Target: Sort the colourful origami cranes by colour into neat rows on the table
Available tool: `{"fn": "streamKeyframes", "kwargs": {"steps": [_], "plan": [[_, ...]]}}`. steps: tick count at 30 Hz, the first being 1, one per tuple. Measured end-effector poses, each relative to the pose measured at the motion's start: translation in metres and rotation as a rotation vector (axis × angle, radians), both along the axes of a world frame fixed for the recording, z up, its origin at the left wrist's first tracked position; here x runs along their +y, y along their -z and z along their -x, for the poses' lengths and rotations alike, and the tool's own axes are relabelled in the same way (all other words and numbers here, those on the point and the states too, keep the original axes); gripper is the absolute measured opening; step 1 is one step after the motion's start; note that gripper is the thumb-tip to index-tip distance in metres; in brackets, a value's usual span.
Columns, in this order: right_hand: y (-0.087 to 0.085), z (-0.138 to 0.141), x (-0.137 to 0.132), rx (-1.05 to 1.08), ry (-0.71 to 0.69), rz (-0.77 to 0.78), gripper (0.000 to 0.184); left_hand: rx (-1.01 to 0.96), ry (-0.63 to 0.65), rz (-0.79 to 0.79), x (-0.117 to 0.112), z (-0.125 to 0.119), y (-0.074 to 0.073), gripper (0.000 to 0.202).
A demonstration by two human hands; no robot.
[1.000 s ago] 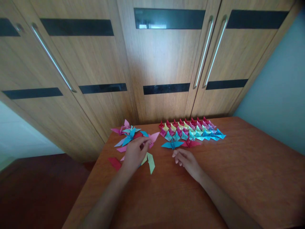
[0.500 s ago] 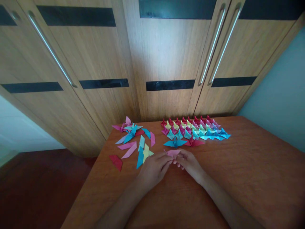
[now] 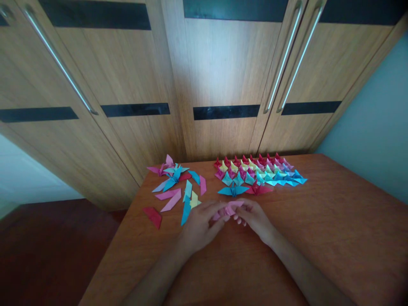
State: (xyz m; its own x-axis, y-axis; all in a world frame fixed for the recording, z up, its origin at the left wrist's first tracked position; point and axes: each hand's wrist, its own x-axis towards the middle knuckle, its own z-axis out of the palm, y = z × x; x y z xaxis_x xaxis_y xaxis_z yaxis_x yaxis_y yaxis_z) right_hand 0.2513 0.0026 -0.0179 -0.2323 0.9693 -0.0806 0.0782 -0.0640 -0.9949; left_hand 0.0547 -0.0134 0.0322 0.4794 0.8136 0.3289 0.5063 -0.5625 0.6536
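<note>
Both of my hands meet over the middle of the wooden table (image 3: 318, 238). My left hand (image 3: 199, 225) and my right hand (image 3: 255, 217) pinch a small pink folded paper piece (image 3: 230, 208) between their fingertips, low over the tabletop. Just beyond the hands lie a blue paper crane (image 3: 233, 191) and a red paper crane (image 3: 259, 189). Behind those, several rows of folded paper cranes (image 3: 259, 172) in red, yellow, pink and blue stand side by side.
Left of my hands lies a loose scatter of folded paper pieces (image 3: 178, 187) in pink, blue and yellow, with a red folded piece (image 3: 153, 216) near the table's left edge. Wooden wardrobe doors (image 3: 219, 76) with long metal handles rise right behind the table.
My left hand left the scattered pile with a pink piece and came right to meet my right hand. Both hands now grip the piece, slightly nearer to me.
</note>
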Motion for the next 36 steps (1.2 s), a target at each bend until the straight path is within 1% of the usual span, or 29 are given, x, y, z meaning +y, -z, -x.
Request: {"fn": "streamKeyframes", "kwargs": {"steps": [4, 6, 7, 9, 15, 19, 22, 25, 27, 30, 33, 36], "plan": [[-0.003, -0.001, 0.0, 0.022, 0.05, 0.021, 0.035, -0.053, -0.216, -0.063, 0.007, 0.007, 0.0, 0.023], [-0.005, -0.001, -0.001, 0.03, 0.066, 0.019, 0.034, -0.065, -0.277, -0.084, 0.012, 0.009, 0.003, 0.022], [-0.006, -0.001, -0.001, 0.033, 0.07, 0.016, 0.034, -0.067, -0.288, -0.079, 0.013, 0.01, 0.005, 0.022], [-0.008, -0.001, -0.002, 0.04, 0.075, 0.007, 0.032, -0.068, -0.277, -0.024, 0.016, 0.011, 0.009, 0.023], [-0.012, -0.002, -0.003, 0.06, 0.068, -0.018, 0.03, -0.118, -0.158, 0.273, 0.019, 0.009, 0.019, 0.021], [-0.012, -0.003, -0.003, 0.069, 0.047, -0.016, 0.031, -0.183, -0.094, 0.387, 0.021, 0.009, 0.021, 0.024], [-0.012, -0.004, -0.003, 0.045, 0.017, -0.013, 0.032, -0.222, -0.087, 0.424, 0.022, 0.01, 0.02, 0.026], [-0.011, -0.005, -0.001, 0.013, 0.018, -0.028, 0.032, -0.222, -0.101, 0.422, 0.022, 0.011, 0.018, 0.025], [-0.01, -0.005, 0.0, 0.009, 0.017, -0.054, 0.031, -0.22, -0.097, 0.43, 0.021, 0.011, 0.019, 0.024], [-0.009, -0.005, -0.001, 0.002, -0.025, -0.083, 0.029, -0.241, -0.063, 0.466, 0.021, 0.01, 0.024, 0.023], [-0.01, -0.003, -0.003, -0.02, -0.084, -0.073, 0.03, -0.278, -0.027, 0.495, 0.02, 0.007, 0.028, 0.022], [-0.012, -0.002, -0.005, 0.002, -0.113, -0.036, 0.032, -0.307, -0.02, 0.54, 0.018, 0.005, 0.026, 0.022]]}}
